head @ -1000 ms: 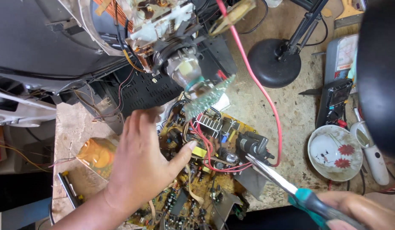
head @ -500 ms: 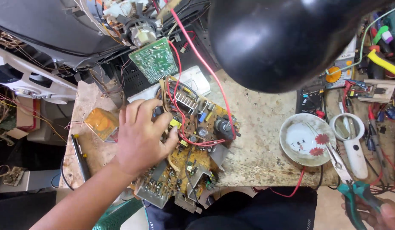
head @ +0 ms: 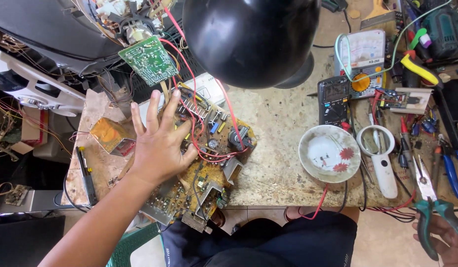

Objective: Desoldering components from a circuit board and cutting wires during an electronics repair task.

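While the right hand (head: 444,237) waits low at the near right corner, its fingers are wrapped round the green handles of a pair of long-nosed steel pliers (head: 426,198), whose slim tips point up over the bench edge; the hand seems to keep the tool off the work yet close by. Nearer the middle, the left hand (head: 157,143) lies spread wide and flat, palm down, on a crowded brown circuit board (head: 209,163), pressing it to the speckled stone benchtop (head: 273,143), probably because the board overhangs the near edge and would tip without that weight. It grips nothing. Red wires (head: 199,109) loop over the board beside the fingertips and run up toward a small green circuit board (head: 148,59) that hangs tilted from the neck of a dark picture tube (head: 51,29) at the far left, so the main board stays tethered to the set.

Right of the brown board, well apart from it, sits a white ceramic dish with red flower prints (head: 329,153), and just beside that a white-framed magnifying glass (head: 382,158). Farther back stand a dark digital multimeter (head: 333,96) and a pale analogue meter (head: 360,62). A round black lamp shade (head: 251,39) hangs over the far middle, hiding part of the bench.
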